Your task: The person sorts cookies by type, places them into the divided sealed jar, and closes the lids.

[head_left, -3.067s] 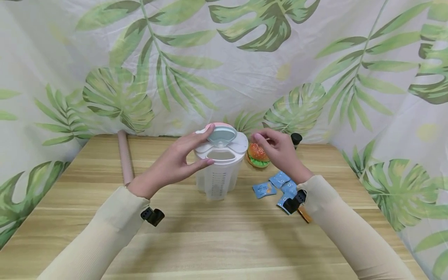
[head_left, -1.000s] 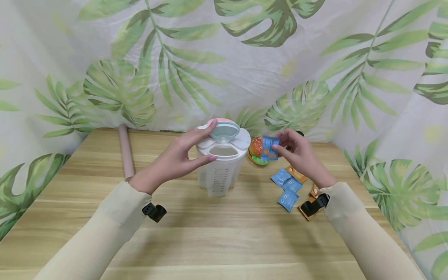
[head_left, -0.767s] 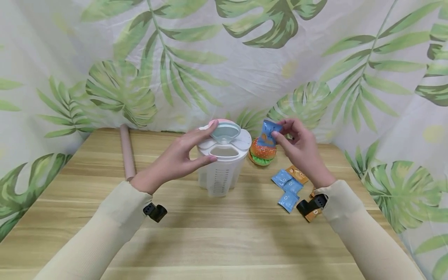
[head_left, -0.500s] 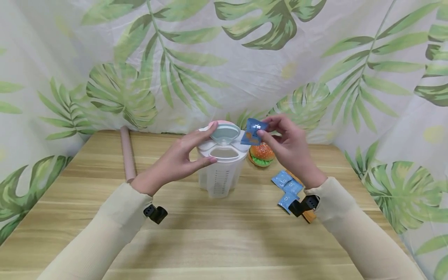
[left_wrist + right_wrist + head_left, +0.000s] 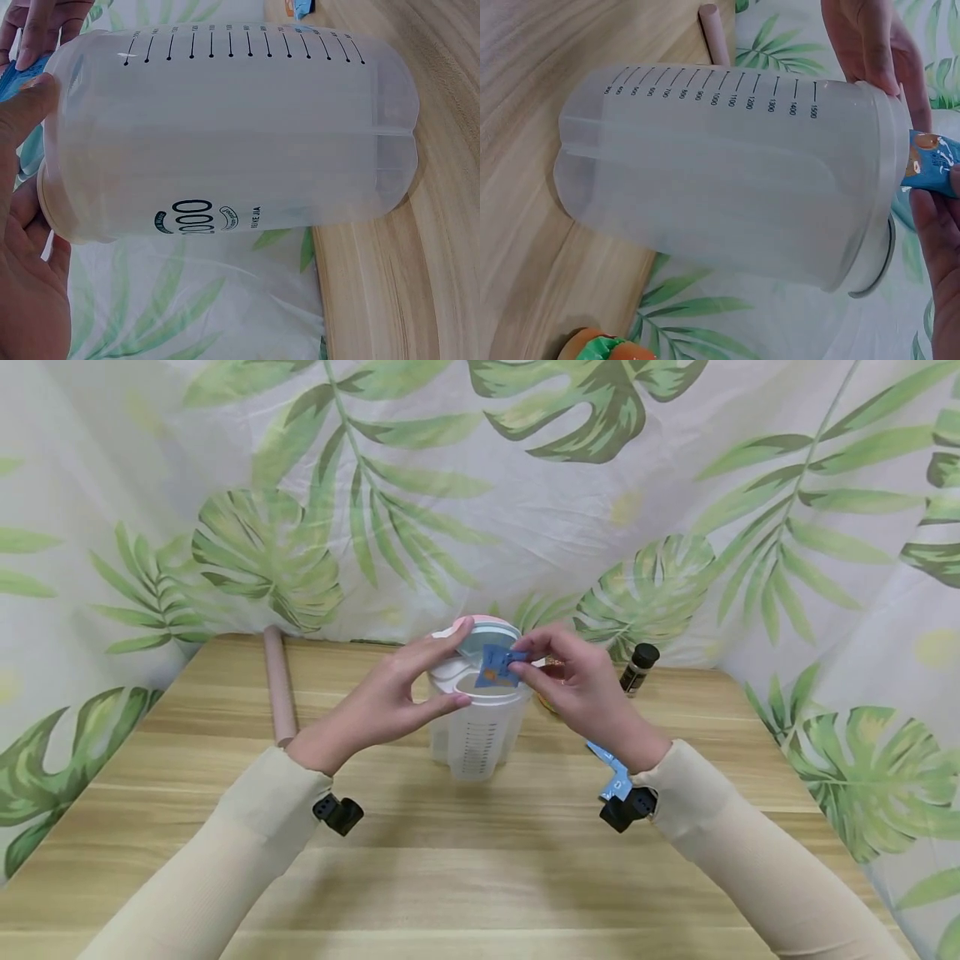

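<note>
Packet at the opening: near the centre of the frame, a small blue packet [image 5: 492,664] hangs over the uncovered opening [image 5: 467,683] of a translucent measuring container [image 5: 480,745]. I see it there from my remote seat; half a second ago it was over the right side of the lid. The person's right hand [image 5: 573,681] is closed to a pinch on the packet's right edge, thumb against fingertips. I cannot tell whether the lower edge has dipped inside. I judge the carry across nearly done and the release not yet made.

The left hand [image 5: 393,697] is unchanged: partly open, curved round the container's top, thumb at the front rim, a finger at the raised flap [image 5: 491,635]. To my eye it is keeping the container steady.

With the right hand's shift, a black-capped bottle [image 5: 639,670] shows more fully at right of frame, while the loose blue packets [image 5: 617,774] on the table [image 5: 420,893] are partly covered by the wrist. A toy burger [image 5: 604,346] is clearest at the lower left of the right wrist view.
</note>
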The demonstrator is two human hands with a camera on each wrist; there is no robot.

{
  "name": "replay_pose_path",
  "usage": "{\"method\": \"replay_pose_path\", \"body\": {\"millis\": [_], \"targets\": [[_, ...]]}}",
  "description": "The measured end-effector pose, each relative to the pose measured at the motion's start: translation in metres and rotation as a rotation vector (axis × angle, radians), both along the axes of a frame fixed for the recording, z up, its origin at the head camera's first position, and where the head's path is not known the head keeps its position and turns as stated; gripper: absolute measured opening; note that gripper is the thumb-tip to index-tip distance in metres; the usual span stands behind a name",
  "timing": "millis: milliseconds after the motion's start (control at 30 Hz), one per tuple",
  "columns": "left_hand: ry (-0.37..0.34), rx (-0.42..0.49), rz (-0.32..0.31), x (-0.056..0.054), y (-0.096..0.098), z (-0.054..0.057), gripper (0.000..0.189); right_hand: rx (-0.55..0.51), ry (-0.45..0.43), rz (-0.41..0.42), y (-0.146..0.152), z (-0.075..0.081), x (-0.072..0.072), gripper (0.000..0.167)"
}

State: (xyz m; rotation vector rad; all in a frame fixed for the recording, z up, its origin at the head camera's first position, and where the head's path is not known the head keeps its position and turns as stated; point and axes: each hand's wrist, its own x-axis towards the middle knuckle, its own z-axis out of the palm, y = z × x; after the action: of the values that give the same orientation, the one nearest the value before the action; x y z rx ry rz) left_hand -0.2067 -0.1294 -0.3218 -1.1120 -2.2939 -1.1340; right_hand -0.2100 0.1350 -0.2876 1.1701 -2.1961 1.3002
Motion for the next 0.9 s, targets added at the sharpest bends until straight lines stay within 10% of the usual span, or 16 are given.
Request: {"method": "replay_pose_path", "body": {"millis": [900], "targets": [[-0.025,-0.021,0.020,0.0002,0.0005,0.0010,0.083,0.394,0.027,0.039,0.0005,0.0041,-0.0016,0.012]]}}
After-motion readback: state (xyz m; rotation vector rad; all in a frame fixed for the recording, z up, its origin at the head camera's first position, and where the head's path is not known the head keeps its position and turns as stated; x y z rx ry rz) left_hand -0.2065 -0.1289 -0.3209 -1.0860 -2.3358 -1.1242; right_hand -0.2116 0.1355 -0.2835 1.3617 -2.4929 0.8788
